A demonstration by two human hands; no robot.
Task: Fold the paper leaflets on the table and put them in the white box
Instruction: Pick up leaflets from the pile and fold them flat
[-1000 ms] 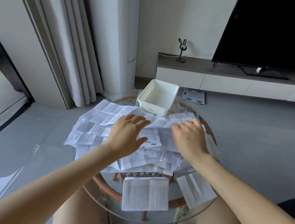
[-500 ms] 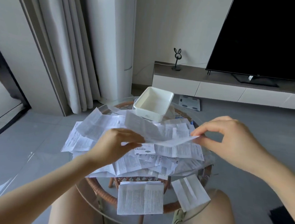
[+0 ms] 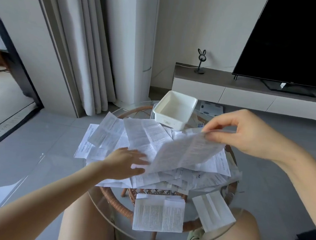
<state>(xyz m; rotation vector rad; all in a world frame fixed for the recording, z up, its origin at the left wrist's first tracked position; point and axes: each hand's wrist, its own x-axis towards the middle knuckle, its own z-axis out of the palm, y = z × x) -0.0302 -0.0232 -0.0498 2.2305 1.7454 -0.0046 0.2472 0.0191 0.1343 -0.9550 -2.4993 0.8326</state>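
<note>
Right hand had its grip pinched on the top edge of one creased white printed paper leaflet, held up over the loose heap of unfolded leaflets on the round glass worktop. Left hand lay w/ fingers spread flat at the sheet's lower corner. Best move, imo: bring that top edge down along an existing crease, match corners, press the fold w/ the flat hand & keep the heap pinned. White rectangular plastic box sat at the far edge, touching the heap, and looked empty. Folded leaflets sat at the near edge, not yet boxed.
</note>
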